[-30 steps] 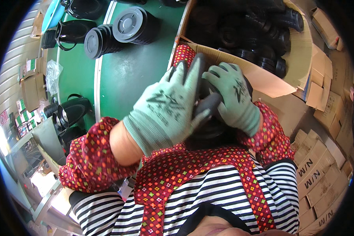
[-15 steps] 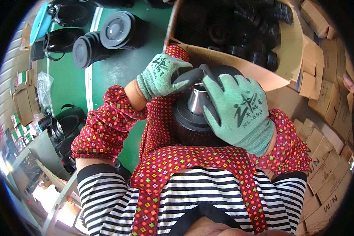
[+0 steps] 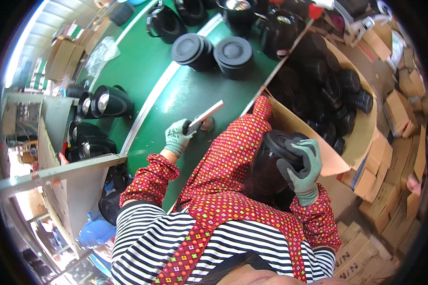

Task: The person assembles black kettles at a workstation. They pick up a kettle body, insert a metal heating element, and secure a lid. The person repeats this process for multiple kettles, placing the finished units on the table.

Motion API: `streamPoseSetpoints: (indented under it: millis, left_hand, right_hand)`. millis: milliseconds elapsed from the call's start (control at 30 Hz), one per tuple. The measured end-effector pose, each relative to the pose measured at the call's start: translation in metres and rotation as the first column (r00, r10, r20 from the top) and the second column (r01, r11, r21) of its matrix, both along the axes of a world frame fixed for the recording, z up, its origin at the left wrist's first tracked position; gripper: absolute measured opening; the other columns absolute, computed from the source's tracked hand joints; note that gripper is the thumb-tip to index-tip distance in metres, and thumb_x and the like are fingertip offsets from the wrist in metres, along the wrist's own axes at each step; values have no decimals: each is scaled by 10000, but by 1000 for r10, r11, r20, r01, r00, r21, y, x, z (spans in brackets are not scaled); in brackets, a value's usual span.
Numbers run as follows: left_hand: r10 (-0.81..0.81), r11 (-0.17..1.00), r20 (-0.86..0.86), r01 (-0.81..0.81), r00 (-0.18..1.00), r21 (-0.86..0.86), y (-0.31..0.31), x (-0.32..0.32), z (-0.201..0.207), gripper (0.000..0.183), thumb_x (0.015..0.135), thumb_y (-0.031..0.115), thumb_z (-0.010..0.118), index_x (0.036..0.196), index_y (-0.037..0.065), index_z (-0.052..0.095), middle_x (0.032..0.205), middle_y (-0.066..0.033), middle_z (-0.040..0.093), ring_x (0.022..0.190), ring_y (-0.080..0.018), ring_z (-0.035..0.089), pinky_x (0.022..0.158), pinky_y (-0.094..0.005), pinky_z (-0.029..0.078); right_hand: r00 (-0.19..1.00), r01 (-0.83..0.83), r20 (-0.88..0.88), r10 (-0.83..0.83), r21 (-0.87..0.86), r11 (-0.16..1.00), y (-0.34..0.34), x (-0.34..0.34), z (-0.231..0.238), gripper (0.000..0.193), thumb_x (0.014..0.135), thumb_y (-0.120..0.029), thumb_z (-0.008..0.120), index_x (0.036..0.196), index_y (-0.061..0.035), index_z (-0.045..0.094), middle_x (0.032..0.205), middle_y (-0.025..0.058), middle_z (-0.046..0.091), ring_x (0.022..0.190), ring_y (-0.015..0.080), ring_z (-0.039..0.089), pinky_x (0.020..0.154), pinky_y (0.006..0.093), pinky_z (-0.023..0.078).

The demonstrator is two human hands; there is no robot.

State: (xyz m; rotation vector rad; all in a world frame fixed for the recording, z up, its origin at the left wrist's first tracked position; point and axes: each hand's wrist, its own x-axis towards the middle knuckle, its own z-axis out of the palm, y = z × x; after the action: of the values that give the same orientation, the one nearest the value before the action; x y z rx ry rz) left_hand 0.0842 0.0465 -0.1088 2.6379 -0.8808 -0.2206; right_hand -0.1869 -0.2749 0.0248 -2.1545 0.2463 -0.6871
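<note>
My left hand (image 3: 177,137), in a green glove with dark fingertips, is out over the green bench top. Its fingers are closed on a narrow, flat, pale bar (image 3: 211,115) that points up and to the right. Just beyond the fingertips is a small roundish shiny piece (image 3: 207,124), too unclear to name. My right hand (image 3: 303,166), gloved alike, is curled over a round black lid (image 3: 279,144), thumb and fingers gripping its side. Under the lid a glossy dark container (image 3: 262,173) rests in my lap, against the red patterned apron (image 3: 226,152).
Two stacks of round black lids (image 3: 191,50) stand on the green bench (image 3: 150,126). Black jugs (image 3: 166,23) are at its far end, others (image 3: 110,102) on the left. A large carton (image 3: 309,133) of black parts sits right, with flattened cardboard (image 3: 361,251) below.
My left hand has left the container for the bench and now holds the pale bar. The silver cone no longer shows on the lid. My right hand now grips the lid's side. The view has turned.
</note>
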Motion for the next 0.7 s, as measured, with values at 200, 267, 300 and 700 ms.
streamPoseSetpoints:
  millis: [200, 267, 300, 700]
  left_hand:
    - [-76, 958, -13, 69, 997, -279, -12, -26, 61, 1058, 728, 408, 912, 1575, 23, 409, 1559, -220, 481, 1440, -427, 450, 1223, -497, 363]
    - [-331, 827, -166, 201, 929, -525, -20, -39, 107, 1132, 721, 390, 944, 1616, 22, 355, 1649, -236, 367, 1558, -418, 317, 1279, -490, 274]
    - [-427, 771, -209, 234, 880, -592, -17, -48, 124, 1149, 706, 391, 975, 1606, 15, 366, 1658, -234, 362, 1579, -408, 288, 1284, -486, 255]
    - [-34, 210, -632, -613, 774, -762, 37, 51, 137, 287, 1054, 155, 652, 1271, -26, 608, 1219, -117, 682, 1080, -235, 716, 1012, -431, 604]
  right_hand:
    - [966, 192, 103, -238, 333, 923, -21, 45, 36, 188, 960, -140, 697, 1061, 19, 700, 1086, 78, 664, 1044, 206, 643, 1001, 354, 487]
    - [962, 206, 45, -268, 521, 828, -27, 61, 41, 292, 1055, -256, 632, 1151, 5, 720, 1135, 83, 725, 1092, 210, 678, 1011, 353, 523]
    - [943, 182, 60, -327, 730, 658, -16, 79, 42, 307, 1073, -275, 624, 1181, -6, 724, 1112, 85, 745, 1078, 211, 699, 996, 351, 552]
    - [981, -45, -104, 166, 707, 706, 71, 164, -43, 357, 1113, -230, 542, 1364, 18, 599, 1215, 71, 627, 1083, 157, 626, 997, 313, 509]
